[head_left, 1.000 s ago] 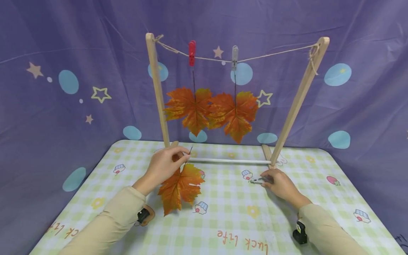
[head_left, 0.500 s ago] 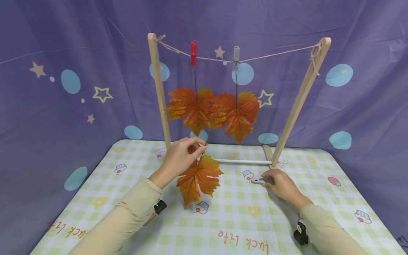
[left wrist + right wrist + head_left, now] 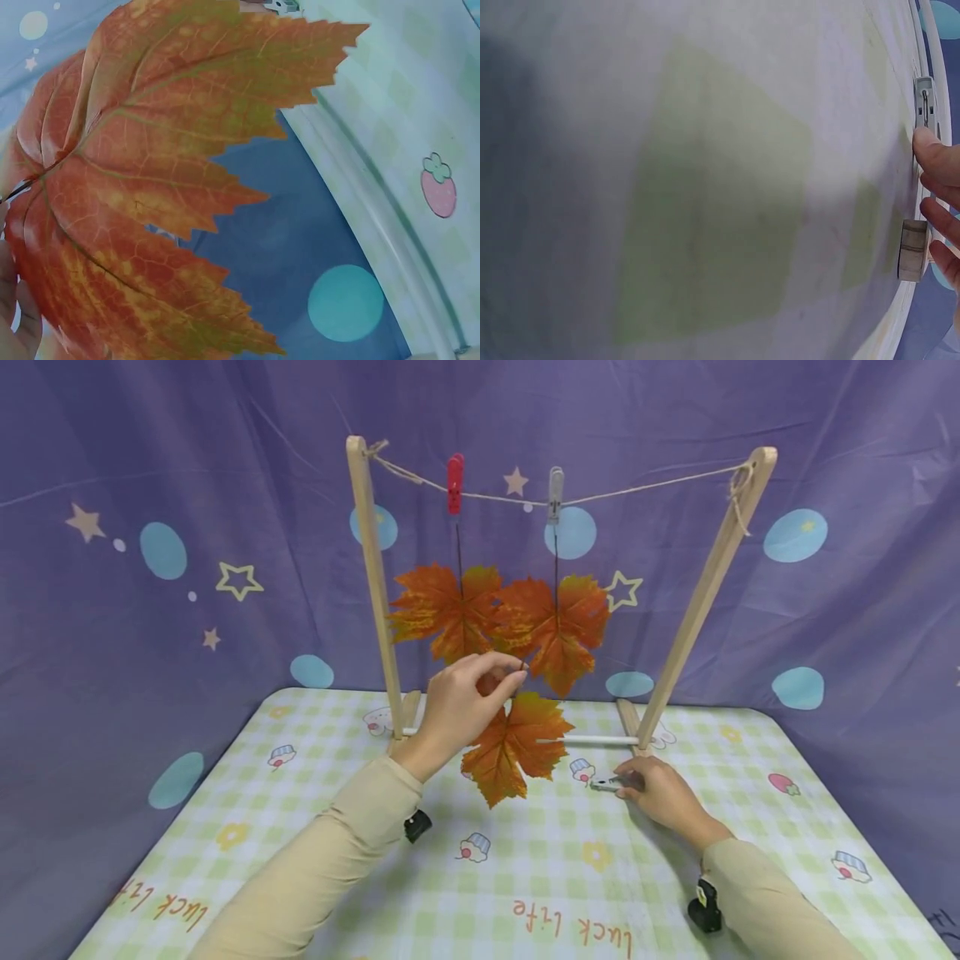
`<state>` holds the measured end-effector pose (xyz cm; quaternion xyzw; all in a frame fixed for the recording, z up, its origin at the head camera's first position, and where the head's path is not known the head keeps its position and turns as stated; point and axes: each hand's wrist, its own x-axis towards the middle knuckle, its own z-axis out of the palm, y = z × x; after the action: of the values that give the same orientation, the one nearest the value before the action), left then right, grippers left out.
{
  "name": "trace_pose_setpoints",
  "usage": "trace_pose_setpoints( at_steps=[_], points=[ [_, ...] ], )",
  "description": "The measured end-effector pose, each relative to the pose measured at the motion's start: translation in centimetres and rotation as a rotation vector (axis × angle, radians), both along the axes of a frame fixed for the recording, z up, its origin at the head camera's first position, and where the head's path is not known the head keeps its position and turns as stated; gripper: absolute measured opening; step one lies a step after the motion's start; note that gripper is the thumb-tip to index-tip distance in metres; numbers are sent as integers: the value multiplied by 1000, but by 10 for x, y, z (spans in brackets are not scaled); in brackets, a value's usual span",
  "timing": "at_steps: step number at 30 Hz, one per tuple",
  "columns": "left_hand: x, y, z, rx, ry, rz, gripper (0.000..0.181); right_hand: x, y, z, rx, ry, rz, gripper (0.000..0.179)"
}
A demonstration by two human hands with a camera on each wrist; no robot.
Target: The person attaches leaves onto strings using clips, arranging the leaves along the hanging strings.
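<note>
My left hand point(image 3: 468, 702) pinches the stem of an orange maple leaf point(image 3: 517, 747), which hangs below the fingers in front of the frame's white rod. The same leaf point(image 3: 150, 150) fills much of the left wrist view. Low at the right, my right hand point(image 3: 660, 789) holds a grey clothespin point(image 3: 606, 785) between thumb and fingers, close over the tabletop. Two more maple leaves hang by their stems from a twine line point(image 3: 645, 487): the left leaf point(image 3: 442, 610) under a red clothespin point(image 3: 455, 483), the right leaf point(image 3: 558, 627) under another grey clothespin point(image 3: 555, 496).
Two wooden posts, a left post point(image 3: 372, 577) and a right post point(image 3: 708, 593), carry the twine. A white rod point(image 3: 600, 740) joins them near the table. A checked cloth point(image 3: 555, 868) covers the table, and a purple curtain point(image 3: 225, 460) hangs behind.
My left hand has moved right and upward with the maple leaf, from near the left post to below the hanging leaves. My right hand has stayed in place with the clothespin.
</note>
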<state>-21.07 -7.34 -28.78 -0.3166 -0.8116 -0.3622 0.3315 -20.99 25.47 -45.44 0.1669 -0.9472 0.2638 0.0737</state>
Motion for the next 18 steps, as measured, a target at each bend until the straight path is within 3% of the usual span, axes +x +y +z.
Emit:
trace_pose_setpoints(
  at_steps=[8,18],
  points=[
    [-3,19,10,54,153,-35,13,-1,1,-2,18,4,10,26],
    [-14,42,19,142,178,-69,12,-1,2,-1,29,21,22,26]
  ],
)
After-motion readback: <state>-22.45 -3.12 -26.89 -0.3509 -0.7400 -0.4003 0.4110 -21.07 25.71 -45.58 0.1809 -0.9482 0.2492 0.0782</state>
